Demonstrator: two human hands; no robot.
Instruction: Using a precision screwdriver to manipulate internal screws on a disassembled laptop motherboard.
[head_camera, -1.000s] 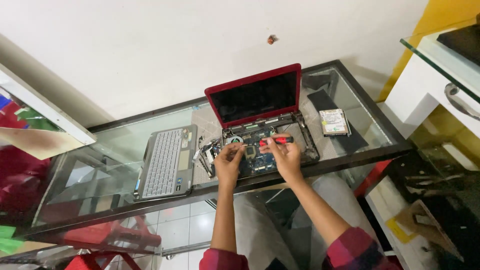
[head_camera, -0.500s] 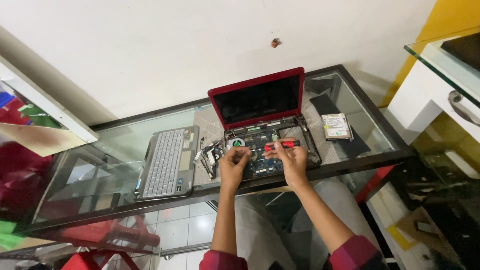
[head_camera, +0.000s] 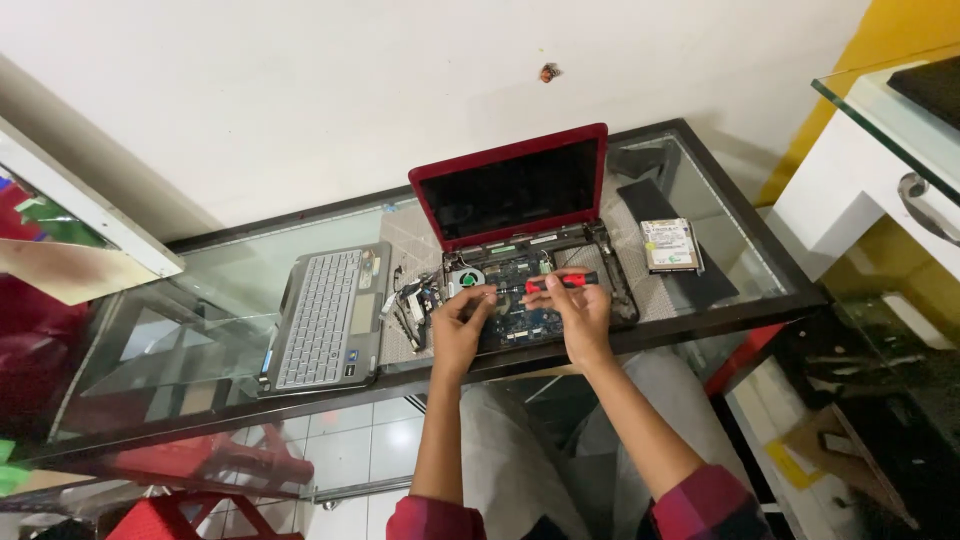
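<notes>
the red laptop (head_camera: 520, 240) at frame centre is already stripped: its keyboard (head_camera: 325, 318) lies apart to the left, the board (head_camera: 520, 300) bare. the right hand (head_camera: 580, 318) pinches a red screwdriver (head_camera: 562, 283) over it, the left hand's (head_camera: 462, 325) fingers curl on the board; more seems left inside

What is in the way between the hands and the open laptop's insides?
Nothing visible. The left hand and the right hand, which holds a red-handled screwdriver, already rest on the laptop's bare circuit board. The removed keyboard panel lies off to the left, and the hard drive to the right.
</notes>
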